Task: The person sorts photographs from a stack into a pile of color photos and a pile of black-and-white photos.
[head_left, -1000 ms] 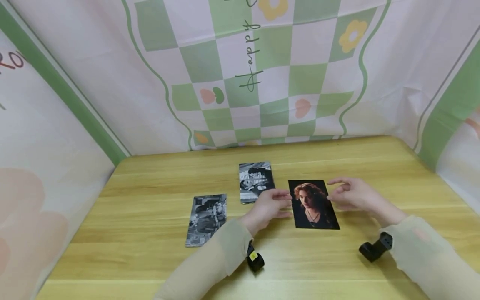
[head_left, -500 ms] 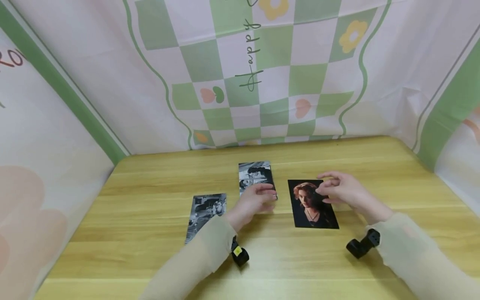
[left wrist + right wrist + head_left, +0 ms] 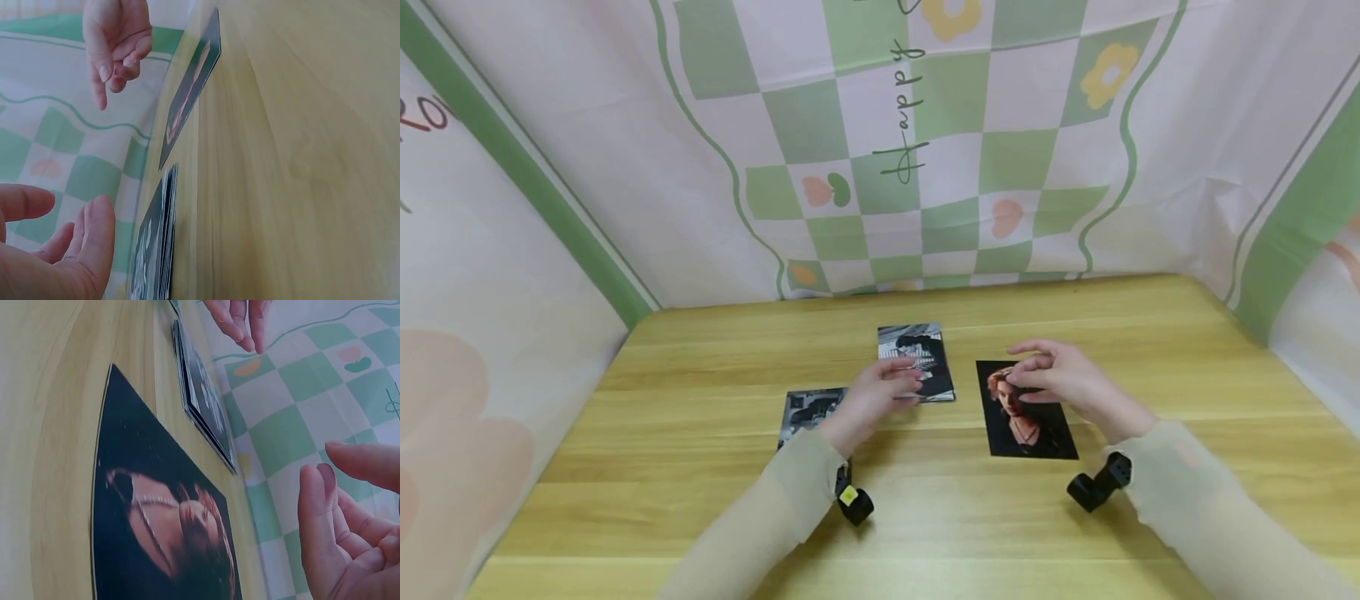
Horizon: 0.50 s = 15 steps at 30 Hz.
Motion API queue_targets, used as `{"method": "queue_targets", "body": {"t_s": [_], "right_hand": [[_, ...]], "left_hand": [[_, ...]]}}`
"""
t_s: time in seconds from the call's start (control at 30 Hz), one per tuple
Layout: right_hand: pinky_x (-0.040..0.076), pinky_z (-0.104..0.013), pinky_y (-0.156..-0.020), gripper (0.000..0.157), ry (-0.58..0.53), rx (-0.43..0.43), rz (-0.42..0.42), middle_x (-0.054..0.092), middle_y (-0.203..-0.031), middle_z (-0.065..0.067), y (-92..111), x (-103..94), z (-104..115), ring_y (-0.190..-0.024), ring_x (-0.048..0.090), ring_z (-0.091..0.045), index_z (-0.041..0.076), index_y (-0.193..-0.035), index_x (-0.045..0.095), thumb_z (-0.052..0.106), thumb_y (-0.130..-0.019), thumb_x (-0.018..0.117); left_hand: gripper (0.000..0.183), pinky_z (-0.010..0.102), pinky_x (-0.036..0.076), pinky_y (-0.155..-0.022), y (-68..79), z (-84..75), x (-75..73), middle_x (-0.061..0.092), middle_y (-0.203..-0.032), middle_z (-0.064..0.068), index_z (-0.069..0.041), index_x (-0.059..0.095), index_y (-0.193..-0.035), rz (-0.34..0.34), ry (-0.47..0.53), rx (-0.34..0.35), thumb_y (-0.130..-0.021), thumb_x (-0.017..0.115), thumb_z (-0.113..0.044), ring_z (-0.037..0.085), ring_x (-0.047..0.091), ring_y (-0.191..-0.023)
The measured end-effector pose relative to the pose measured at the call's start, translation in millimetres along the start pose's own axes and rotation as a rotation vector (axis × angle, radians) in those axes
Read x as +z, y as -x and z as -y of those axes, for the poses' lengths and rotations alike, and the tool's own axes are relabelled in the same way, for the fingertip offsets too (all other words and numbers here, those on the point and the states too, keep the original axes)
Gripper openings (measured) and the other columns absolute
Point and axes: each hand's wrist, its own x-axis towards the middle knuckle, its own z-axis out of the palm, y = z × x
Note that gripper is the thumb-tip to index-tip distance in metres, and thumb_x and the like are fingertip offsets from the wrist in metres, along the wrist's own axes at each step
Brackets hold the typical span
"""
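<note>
On the wooden table lies a colour portrait photo (image 3: 1030, 433) with a dark background. My right hand (image 3: 1060, 379) hovers over its upper right part, fingers loosely bent, holding nothing. Left of it, a stack of black-and-white photos (image 3: 917, 342) lies flat; the left wrist view shows the layered edges of this stack (image 3: 167, 231). In front of the stack's lower left, my left hand (image 3: 868, 400) is raised above the table with relaxed fingers and nothing in them. Another black-and-white photo (image 3: 805, 408) lies further left, partly hidden by the left hand and sleeve.
The wooden table (image 3: 662, 467) meets a hanging cloth (image 3: 947, 225) with green and white checks at its back edge. More printed cloth hangs on the left and right sides. Each wrist carries a small black camera.
Both hands have moved left: the left hand from the portrait's left edge to before the stack, the right hand from beside the portrait to above it. The photos have stayed in place.
</note>
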Motion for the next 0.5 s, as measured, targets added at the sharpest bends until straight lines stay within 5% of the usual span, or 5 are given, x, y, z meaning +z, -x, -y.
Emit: {"method": "queue_targets", "body": {"t_s": [0.2,0.5], "right_hand": [[0.058,-0.038,-0.084,0.059,0.009,0.014,0.015,0.065,-0.104,-0.011,-5.8,8.6,3.2,-0.093,0.065,-0.017,-0.008,-0.14,0.031,0.011,-0.092,0.06],[0.058,-0.026,-0.078,0.055,-0.094,0.037,0.012,0.062,-0.102,-0.007,-14.3,19.4,3.3,-0.089,0.066,-0.013,-0.01,-0.14,0.03,0.004,-0.093,0.056]], "left_hand": [[0.044,0.034,0.05,-0.099,0.1,0.6,-13.8,0.049,-0.134,0.022,0.004,0.04,-0.138,-0.023,-0.008,0.003,-0.096,0.05,-0.004,0.033,0.051,-0.121],[0.043,0.041,0.047,-0.103,0.1,2.0,-32.8,0.048,-0.135,0.024,0.005,0.039,-0.138,-0.082,0.01,0.01,-0.097,0.048,-0.003,0.035,0.05,-0.122]]}}
